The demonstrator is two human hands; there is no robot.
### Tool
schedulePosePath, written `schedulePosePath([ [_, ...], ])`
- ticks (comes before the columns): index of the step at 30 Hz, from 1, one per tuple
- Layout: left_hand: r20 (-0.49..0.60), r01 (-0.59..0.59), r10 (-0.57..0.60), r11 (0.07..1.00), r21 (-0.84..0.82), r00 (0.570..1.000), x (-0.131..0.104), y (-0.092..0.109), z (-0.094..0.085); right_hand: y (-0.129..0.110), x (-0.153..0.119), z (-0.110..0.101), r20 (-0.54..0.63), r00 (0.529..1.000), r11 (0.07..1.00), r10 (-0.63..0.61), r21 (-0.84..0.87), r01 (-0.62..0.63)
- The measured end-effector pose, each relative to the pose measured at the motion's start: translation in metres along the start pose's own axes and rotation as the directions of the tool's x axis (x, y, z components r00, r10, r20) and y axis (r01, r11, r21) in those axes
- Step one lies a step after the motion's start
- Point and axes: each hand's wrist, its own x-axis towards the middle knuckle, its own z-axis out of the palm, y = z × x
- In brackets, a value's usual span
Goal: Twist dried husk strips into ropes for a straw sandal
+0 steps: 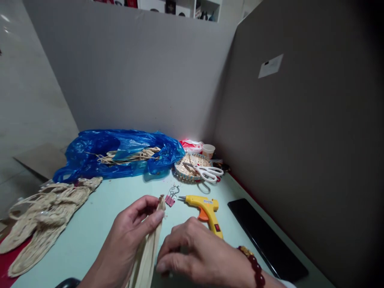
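Observation:
My left hand point(129, 232) pinches the upper end of a long, pale dried husk strip point(147, 256) between thumb and fingers. The strip's tip is darker and frayed, and its lower part runs out of the bottom of the view. Just to the right, my right hand point(195, 252) is curled with thumb and fingers drawn together; whatever lies between them is hidden. A red bead bracelet point(256, 268) circles that wrist. Beyond the right hand lies a yellow glue gun point(210, 205) with an orange trigger. A pink binder clip point(170, 200) rests near its nozzle.
A blue plastic bag point(84, 150) with pale strips point(129, 156) sits at the back. Beside it, white-handled scissors point(210, 174) lie on a round pin-studded basket point(183, 176), near a paper cup point(208, 151). Woven sandals point(45, 228) lie left; a black flat slab point(267, 240) right. Grey panels point(144, 72) enclose the table.

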Motion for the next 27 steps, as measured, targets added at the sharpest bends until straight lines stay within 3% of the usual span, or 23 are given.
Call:
schedulePosePath([
  [2, 0.002, 0.018, -0.018, 0.998, -0.066, 1.0, 0.004, -0.001, -0.001, 0.002, 0.001, -0.002, -0.056, 0.998, 1.0, -0.004, -0.02, 0.003],
  [4, 0.02, 0.039, -0.036, 0.992, -0.121, 0.999, 0.009, -0.002, -0.003, 0.003, 0.005, -0.012, -0.211, 0.977, 0.997, 0.018, -0.066, -0.033],
  [6, 0.027, 0.023, -0.02, 0.991, -0.13, 0.999, 0.015, -0.001, -0.005, 0.006, 0.011, -0.029, -0.377, 0.925, 0.969, 0.052, -0.204, -0.138],
  [8, 0.02, 0.004, -0.002, 0.994, -0.111, 1.0, 0.021, 0.0, -0.006, 0.012, 0.022, -0.047, -0.447, 0.892, 0.871, 0.072, -0.407, -0.274],
  [11, 0.009, -0.017, 0.017, 0.997, -0.072, 1.0, 0.029, 0.0, -0.009, 0.026, 0.045, -0.064, -0.412, 0.902, 0.794, 0.126, -0.504, -0.341],
  [15, -0.003, -0.003, 0.003, 1.0, -0.022, 1.0, 0.036, -0.001, -0.016, 0.045, 0.075, -0.064, -0.322, 0.925, 0.773, 0.2, -0.528, -0.351],
  [19, -0.035, 0.037, -0.038, 0.998, -0.046, 0.999, 0.04, -0.001, -0.021, 0.047, 0.091, -0.055, -0.242, 0.948, 0.807, 0.206, -0.506, -0.305],
  [23, -0.037, 0.051, -0.052, 0.998, -0.03, 0.998, 0.045, -0.003, -0.024, 0.036, 0.091, -0.047, -0.179, 0.968, 0.867, 0.177, -0.437, -0.239],
  [27, -0.032, 0.04, -0.041, 0.998, -0.044, 0.999, 0.051, -0.008, -0.03, 0.035, 0.084, -0.045, -0.215, 0.965, 0.935, 0.151, -0.286, -0.21],
])
